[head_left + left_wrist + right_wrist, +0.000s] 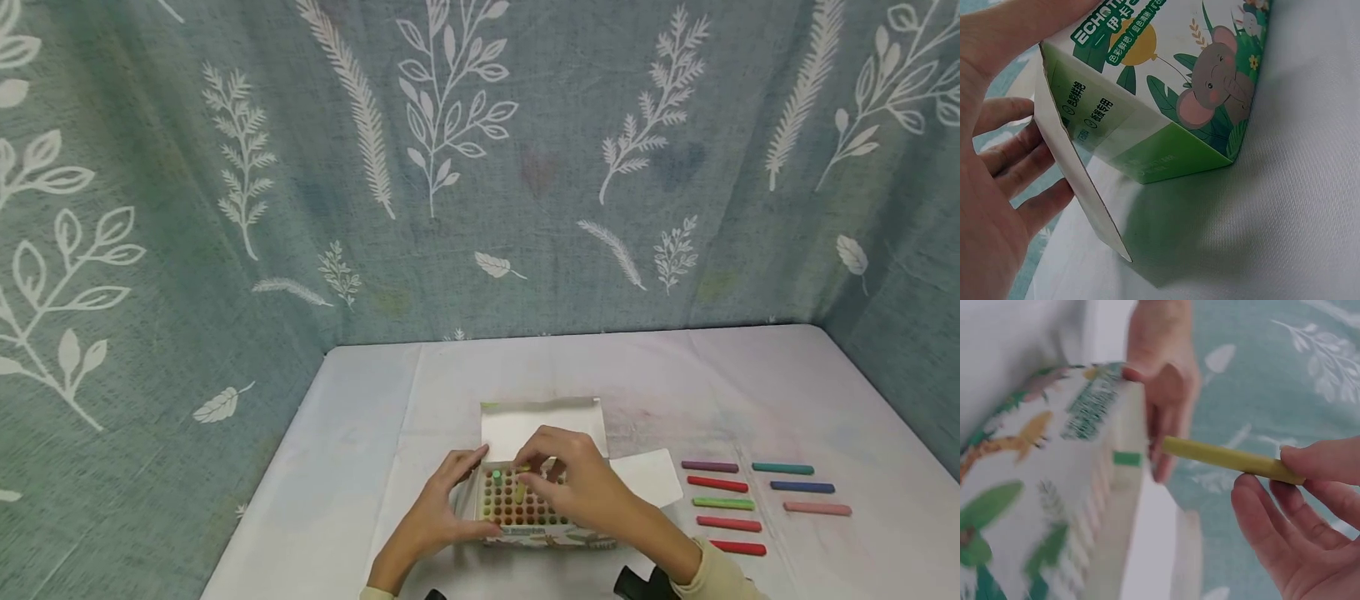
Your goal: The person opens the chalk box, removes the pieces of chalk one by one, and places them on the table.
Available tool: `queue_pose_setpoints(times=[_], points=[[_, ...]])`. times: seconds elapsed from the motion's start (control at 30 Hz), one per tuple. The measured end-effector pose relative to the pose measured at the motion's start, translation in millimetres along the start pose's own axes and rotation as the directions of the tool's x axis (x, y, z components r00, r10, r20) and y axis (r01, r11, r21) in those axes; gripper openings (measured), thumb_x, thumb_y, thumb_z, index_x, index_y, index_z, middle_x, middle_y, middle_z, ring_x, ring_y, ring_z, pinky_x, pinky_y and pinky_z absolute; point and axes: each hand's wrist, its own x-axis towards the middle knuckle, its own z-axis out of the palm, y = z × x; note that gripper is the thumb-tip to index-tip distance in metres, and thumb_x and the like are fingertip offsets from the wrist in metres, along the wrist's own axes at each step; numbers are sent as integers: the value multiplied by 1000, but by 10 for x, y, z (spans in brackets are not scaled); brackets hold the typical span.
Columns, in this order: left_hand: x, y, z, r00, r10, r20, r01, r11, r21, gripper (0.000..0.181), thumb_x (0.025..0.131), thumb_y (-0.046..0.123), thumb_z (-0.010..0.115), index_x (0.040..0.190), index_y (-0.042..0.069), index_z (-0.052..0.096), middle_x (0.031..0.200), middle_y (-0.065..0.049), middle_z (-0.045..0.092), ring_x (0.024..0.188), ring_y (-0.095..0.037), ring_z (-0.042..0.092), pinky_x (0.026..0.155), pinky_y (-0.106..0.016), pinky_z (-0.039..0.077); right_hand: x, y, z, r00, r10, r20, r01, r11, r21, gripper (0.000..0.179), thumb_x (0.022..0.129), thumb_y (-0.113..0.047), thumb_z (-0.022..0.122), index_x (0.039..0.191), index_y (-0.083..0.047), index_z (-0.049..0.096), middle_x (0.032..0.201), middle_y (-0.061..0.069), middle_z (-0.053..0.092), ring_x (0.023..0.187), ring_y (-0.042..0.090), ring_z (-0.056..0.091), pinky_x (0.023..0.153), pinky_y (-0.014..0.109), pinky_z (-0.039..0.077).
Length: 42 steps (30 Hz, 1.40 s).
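A white printed box (540, 537) stands on the table with its lid raised; inside is a grid of round holes. One green chalk stick (497, 477) pokes up at its back left. My right hand (581, 483) pinches a yellow-green chalk stick (1229, 457) by one end between thumb and fingers, tilted above the holes in the head view. My left hand (442, 504) holds the box's left side, thumb at the front corner and fingers toward the back. In the left wrist view, its fingers (1047, 203) touch a white side flap (1088, 194).
Right of the box lie chalk sticks in two columns, including a purple one (709, 467), a light green one (723, 503), a blue one (802, 487) and a pink one (817, 508). An opened flap (652, 477) spreads from the box's right side. Leaf-printed curtain (525, 183) surrounds the table.
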Motion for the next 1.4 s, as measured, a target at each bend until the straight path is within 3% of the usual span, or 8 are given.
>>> queue_pose_setpoints(times=[0.23,0.47,0.7,0.9,0.97,1.1,1.27,1.4], points=[[5,-259,63,999,-32,-4,33,998,61,93,61,48,74,138,25,27,124,5,38,115,-18,39,91,-46,39,-64,-165,-379,992,83,-92,-85,996,-22,19,77,-5,66,90,-19,63,85,-4,59,74,9,59,55,23,51],[1,-279,88,999,-32,4,31,998,50,94,61,49,74,138,25,27,124,6,38,116,-17,39,92,-46,38,-148,-397,-727,974,173,-146,-178,984,-18,19,75,2,66,87,-11,63,82,5,60,71,15,61,55,27,53],[-4,-273,77,999,-35,4,35,998,45,93,61,48,74,138,25,27,125,5,37,117,-18,37,92,-46,37,-397,-204,-1002,958,248,-143,-235,966,105,18,78,1,63,95,-7,61,88,7,59,74,20,62,58,31,53],[12,-255,73,1000,-12,17,11,999,39,92,63,45,74,139,23,26,125,4,37,117,-19,37,92,-47,37,-681,-112,-1258,935,309,-174,-314,950,-2,19,78,-4,64,96,-9,61,88,4,60,75,16,63,62,28,53],[14,-249,73,1000,-9,16,8,999,42,92,63,45,74,139,23,26,125,5,37,117,-18,37,92,-47,38,-767,-115,-1346,915,351,-198,-368,928,-54,18,78,-7,65,95,-10,62,88,3,61,77,14,63,64,25,53],[10,-242,68,1000,-14,10,13,999,38,92,62,45,75,139,24,27,125,5,37,117,-17,37,92,-45,38,-954,-113,-1498,845,466,-265,-502,860,-91,18,79,-13,66,96,-10,62,89,3,62,77,13,63,56,25,52],[7,-249,73,1000,-19,10,19,999,29,93,62,43,76,138,24,27,125,6,37,118,-15,37,93,-44,38,-1264,17,-1654,728,614,-304,-654,755,-41,24,83,-20,61,102,-5,59,89,-1,63,73,13,64,46,30,49],[5,-264,85,1000,-7,12,6,1000,27,92,63,42,76,139,23,27,125,5,37,118,-17,37,93,-45,38,-1558,205,-1755,675,659,-331,-697,717,8,26,85,-16,59,103,2,56,87,-4,63,72,16,64,57,31,53]])
